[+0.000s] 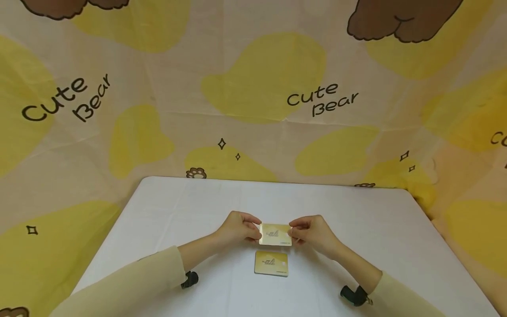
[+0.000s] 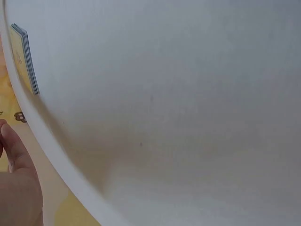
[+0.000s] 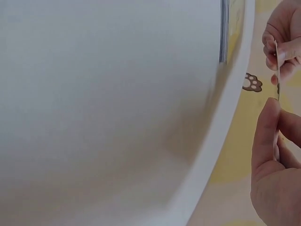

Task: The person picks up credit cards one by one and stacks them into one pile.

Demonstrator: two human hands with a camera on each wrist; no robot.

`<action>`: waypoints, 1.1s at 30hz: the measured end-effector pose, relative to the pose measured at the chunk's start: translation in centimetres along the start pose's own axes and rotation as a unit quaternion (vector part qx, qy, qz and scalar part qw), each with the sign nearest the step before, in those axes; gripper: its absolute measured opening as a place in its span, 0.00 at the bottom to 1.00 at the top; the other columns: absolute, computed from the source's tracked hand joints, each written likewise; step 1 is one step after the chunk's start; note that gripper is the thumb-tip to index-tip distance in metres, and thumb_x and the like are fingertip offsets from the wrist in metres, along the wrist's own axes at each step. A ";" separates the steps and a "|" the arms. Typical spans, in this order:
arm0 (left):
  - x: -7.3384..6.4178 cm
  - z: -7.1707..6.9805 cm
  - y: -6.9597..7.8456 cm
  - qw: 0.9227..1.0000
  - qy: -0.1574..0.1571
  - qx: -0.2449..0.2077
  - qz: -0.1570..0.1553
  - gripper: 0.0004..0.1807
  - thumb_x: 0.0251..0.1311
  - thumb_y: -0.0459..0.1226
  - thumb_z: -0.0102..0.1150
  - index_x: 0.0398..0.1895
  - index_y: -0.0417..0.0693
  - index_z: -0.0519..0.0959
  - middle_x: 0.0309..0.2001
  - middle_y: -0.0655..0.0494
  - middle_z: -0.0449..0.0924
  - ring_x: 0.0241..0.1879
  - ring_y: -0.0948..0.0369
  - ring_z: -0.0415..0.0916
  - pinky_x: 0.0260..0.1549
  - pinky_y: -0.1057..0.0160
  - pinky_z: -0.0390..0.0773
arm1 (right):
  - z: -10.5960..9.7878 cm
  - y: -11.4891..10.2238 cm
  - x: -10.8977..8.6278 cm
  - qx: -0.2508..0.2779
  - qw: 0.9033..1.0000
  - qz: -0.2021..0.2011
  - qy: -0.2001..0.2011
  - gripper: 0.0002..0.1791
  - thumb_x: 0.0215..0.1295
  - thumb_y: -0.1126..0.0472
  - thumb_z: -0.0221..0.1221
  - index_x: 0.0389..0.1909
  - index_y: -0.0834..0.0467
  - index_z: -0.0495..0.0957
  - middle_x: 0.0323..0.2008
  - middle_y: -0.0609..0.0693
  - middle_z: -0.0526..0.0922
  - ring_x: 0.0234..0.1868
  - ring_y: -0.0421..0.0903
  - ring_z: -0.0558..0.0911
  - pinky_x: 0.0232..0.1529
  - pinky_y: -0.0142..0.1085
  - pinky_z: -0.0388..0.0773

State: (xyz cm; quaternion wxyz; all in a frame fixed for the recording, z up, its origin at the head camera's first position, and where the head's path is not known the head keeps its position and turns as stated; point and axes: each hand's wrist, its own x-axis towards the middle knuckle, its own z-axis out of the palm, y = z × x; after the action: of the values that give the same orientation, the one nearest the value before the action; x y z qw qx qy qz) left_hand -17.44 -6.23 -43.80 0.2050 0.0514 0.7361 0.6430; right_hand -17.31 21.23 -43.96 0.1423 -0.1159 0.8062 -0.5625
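Both hands hold one gold card (image 1: 275, 234) between them, raised over the white table. My left hand (image 1: 236, 228) pinches its left edge with thumb and fingers. On the opposite edge, my right hand (image 1: 314, 232) pinches it the same way. In the right wrist view the card (image 3: 278, 70) shows edge-on, thin, between the two hands. Nearer to me lies a small stack of matching gold cards (image 1: 271, 263), with dark printed lettering on the top one. Its layered edges show in the left wrist view, where the stack (image 2: 24, 59) sits near the frame's left side.
The white table (image 1: 190, 207) has a rounded far edge. Behind it hangs a yellow and beige cloth (image 1: 253, 88) printed with bears and lettering. A black wrist strap device (image 1: 190, 279) sits at the left cuff, another black device (image 1: 354, 295) at the right.
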 end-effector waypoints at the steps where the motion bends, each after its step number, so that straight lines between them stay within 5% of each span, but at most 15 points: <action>1: -0.1 0.0 0.0 1.000 -0.001 -0.002 0.001 0.22 0.52 0.21 0.71 0.53 0.27 0.82 0.28 0.50 0.86 0.26 0.59 0.85 0.36 0.58 0.88 | 0.0 0.1 -0.1 -0.001 1.000 0.000 -0.002 0.15 0.66 0.67 0.68 0.48 0.73 0.84 0.33 0.58 0.89 0.30 0.47 0.86 0.34 0.39 0.87; 33: -3.4 1.5 -1.6 0.999 -0.030 -0.030 -0.016 0.20 0.52 0.18 0.68 0.51 0.25 0.81 0.27 0.51 0.84 0.24 0.60 0.83 0.32 0.60 0.87 | 2.0 1.5 -3.2 0.037 0.997 0.039 -0.049 0.15 0.65 0.66 0.71 0.45 0.75 0.83 0.29 0.57 0.88 0.29 0.50 0.88 0.30 0.39 0.87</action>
State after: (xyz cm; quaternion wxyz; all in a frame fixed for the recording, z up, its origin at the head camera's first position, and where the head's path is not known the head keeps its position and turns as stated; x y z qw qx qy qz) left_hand -13.49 -6.27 -44.70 0.2387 0.0521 0.7108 0.6596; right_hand -13.65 21.13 -45.73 0.2073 -0.1069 0.7811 -0.5793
